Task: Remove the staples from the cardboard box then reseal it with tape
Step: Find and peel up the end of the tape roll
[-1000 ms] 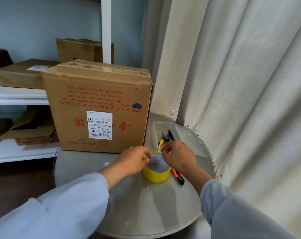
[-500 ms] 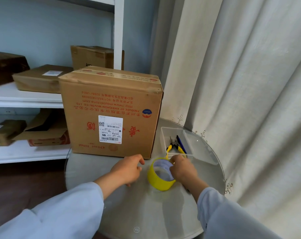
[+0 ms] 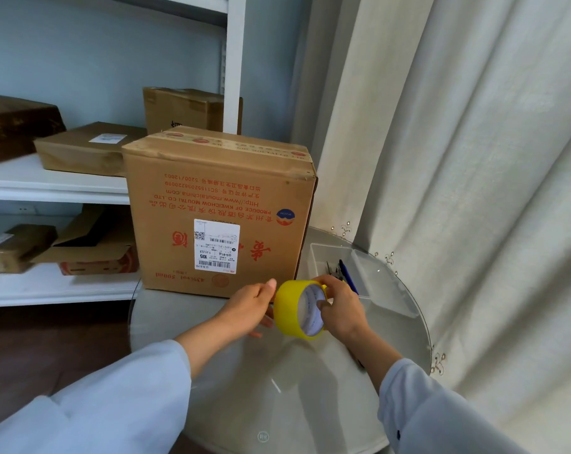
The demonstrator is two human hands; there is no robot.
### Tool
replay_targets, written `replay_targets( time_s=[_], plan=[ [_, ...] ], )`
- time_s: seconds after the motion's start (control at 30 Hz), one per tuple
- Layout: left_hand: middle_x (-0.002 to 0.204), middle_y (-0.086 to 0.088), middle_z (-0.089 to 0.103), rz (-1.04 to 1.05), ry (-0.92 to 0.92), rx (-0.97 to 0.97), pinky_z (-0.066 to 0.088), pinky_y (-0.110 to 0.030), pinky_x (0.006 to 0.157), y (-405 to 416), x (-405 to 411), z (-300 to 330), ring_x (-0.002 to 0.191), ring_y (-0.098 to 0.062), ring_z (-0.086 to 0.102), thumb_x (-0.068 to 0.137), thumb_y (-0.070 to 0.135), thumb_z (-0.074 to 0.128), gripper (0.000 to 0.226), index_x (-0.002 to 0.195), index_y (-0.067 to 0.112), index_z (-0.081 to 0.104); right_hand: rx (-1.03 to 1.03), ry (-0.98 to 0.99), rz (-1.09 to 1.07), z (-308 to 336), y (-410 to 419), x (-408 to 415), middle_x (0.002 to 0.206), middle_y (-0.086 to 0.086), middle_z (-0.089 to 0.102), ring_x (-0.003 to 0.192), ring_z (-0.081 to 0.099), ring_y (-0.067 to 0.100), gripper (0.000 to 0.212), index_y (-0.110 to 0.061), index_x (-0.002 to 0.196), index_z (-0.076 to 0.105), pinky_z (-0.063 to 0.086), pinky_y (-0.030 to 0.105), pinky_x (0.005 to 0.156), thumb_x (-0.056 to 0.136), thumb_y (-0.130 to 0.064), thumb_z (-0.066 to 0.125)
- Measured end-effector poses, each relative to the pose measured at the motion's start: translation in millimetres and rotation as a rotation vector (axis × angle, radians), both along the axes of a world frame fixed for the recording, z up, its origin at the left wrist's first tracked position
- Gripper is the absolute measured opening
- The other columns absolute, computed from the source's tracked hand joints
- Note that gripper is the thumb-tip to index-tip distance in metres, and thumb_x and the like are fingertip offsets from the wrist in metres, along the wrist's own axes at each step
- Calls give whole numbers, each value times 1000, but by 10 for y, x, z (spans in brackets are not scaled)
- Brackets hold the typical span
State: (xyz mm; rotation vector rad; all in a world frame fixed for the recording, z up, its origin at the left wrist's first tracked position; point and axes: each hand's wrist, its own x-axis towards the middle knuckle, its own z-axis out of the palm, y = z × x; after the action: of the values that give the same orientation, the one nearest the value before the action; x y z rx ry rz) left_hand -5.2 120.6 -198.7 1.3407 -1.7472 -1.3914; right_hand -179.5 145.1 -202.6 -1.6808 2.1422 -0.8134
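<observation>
Gripping the yellow tape roll (image 3: 294, 309), the right hand (image 3: 343, 309) holds it above the desk (image 3: 277, 388); the left hand (image 3: 248, 306) rests half-curled against its side.

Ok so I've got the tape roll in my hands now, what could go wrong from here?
The right hand grips the yellow tape roll above the round glass table, so a slip could drop it on the glass. The cardboard box stands near the table's rim, and pressing tape onto its top might push it off.

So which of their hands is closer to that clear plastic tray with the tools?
The right hand. It grips the yellow tape roll just in front of the clear tray; the left hand is on the roll's far side from the tray.
</observation>
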Motion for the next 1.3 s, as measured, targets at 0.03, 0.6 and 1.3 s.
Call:
replay_targets(
  time_s=[0.03,0.6,1.3],
  plan=[
    [99,-9,64,-2,40,15,54,-34,70,15,-2,28,83,-17,65,101,44,28,44,113,13,57,-7,-5,1,-1,-1,2,119,7,63,109,57,27,40,-17,124,57,44,32,82,88,-1,51],
    [92,-10,57,-32,183,36,50,-31,79,64,-153,124,88,-20,55,98,19,50,12,96,11,59,-136,24,20,16,-62,60,118,-2,67,112,59,18,32,-25,120,66,47,30,87,91,-13,59],
    [112,-9,59,159,15,-98,45,-24,77,-103,-85,89,102,-18,54,86,-4,53,30,114,8,54,220,-1215,-68,267,-94,182,123,16,61,107,61,29,38,-2,133,44,50,41,84,100,-20,47]
  ],
)
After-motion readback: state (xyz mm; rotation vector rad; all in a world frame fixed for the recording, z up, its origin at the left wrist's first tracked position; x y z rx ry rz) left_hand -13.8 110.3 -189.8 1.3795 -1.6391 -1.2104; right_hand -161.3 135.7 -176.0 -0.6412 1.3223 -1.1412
